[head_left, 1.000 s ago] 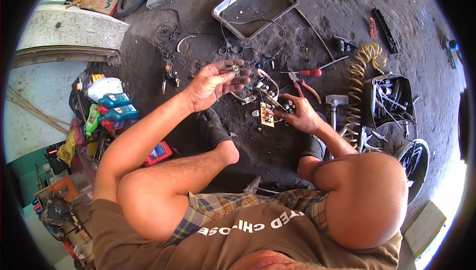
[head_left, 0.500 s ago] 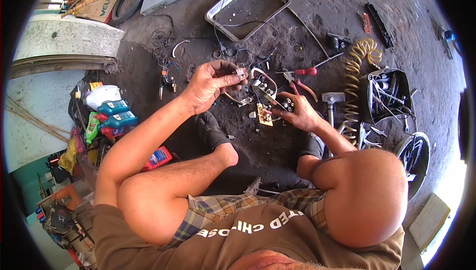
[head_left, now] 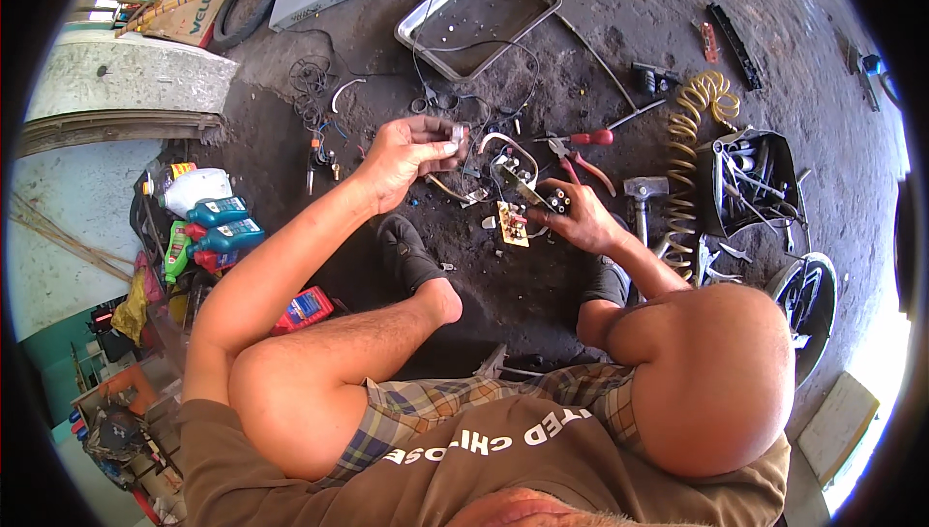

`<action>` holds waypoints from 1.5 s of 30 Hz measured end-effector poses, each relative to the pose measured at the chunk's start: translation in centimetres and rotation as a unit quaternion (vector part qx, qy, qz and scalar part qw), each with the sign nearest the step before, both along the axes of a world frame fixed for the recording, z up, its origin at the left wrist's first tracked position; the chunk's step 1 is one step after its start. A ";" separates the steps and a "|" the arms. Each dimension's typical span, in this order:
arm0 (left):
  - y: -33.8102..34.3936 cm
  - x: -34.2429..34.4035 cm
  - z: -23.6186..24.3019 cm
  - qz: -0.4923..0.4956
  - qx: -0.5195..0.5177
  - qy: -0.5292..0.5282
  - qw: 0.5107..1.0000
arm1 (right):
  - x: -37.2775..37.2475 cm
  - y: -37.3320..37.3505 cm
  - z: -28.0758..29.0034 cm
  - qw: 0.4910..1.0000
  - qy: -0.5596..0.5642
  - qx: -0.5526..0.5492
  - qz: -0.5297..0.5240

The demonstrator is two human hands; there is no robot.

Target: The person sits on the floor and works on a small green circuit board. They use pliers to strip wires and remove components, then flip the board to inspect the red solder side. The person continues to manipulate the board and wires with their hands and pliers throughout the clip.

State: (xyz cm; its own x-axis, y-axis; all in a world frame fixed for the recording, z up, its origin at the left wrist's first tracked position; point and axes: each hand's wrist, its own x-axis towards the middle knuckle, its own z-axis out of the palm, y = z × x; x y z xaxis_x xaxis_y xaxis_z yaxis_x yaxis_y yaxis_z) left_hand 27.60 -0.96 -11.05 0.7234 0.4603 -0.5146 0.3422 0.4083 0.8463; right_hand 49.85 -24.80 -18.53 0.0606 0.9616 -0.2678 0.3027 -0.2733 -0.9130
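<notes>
My left hand (head_left: 406,157) is raised over the dark ground, thumb and fingers pinched on a small silvery block-shaped part (head_left: 459,136). To its right, my right hand (head_left: 584,219) grips an electronic assembly low down. A cluster of round, pale-ended cylinders (head_left: 558,202) shows at its fingers. Beside them are a narrow board with parts and wires (head_left: 516,179) and a yellowish circuit board (head_left: 512,225). Whether these boards are all joined I cannot tell. Red-handled pliers (head_left: 584,167) lie open just beyond my right hand, near a red-handled screwdriver (head_left: 590,138).
A metal tray (head_left: 426,55) lies ahead, a cable across it. On the right are a hammer (head_left: 646,193), a coiled yellow hose (head_left: 689,130), a black tool container (head_left: 721,188) and a round bin (head_left: 824,319). Bottles (head_left: 227,235) stand at left; tangled wires (head_left: 312,77) lie ahead.
My left hand has shifted slightly left and turned the small silvery part in its fingers. My right hand stays almost where it was, still gripping the electronic assembly.
</notes>
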 end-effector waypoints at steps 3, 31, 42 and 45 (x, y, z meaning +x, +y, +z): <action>-0.6 0.9 1.3 -0.085 0.139 -0.028 0.986 | 0.1 -0.1 0.4 1.000 0.000 -0.013 0.010; -4.6 0.4 2.3 -0.396 0.075 0.063 0.913 | -0.1 1.7 0.8 0.955 0.054 0.185 0.226; -3.8 0.6 2.9 -0.211 0.007 0.046 0.976 | -0.1 3.1 1.9 0.977 -0.042 0.204 0.049; -3.3 0.2 3.1 -0.163 -0.069 0.074 0.981 | -0.4 3.2 1.5 0.965 -0.080 0.243 -0.063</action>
State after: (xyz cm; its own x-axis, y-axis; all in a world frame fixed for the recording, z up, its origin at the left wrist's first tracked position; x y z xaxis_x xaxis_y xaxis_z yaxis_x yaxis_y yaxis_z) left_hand 27.76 -4.23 -7.95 0.7330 0.1356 -0.6666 0.5891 0.3635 0.7217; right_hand 49.43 -21.64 -17.00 0.1874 0.9536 0.2357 0.4427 0.1322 -0.8869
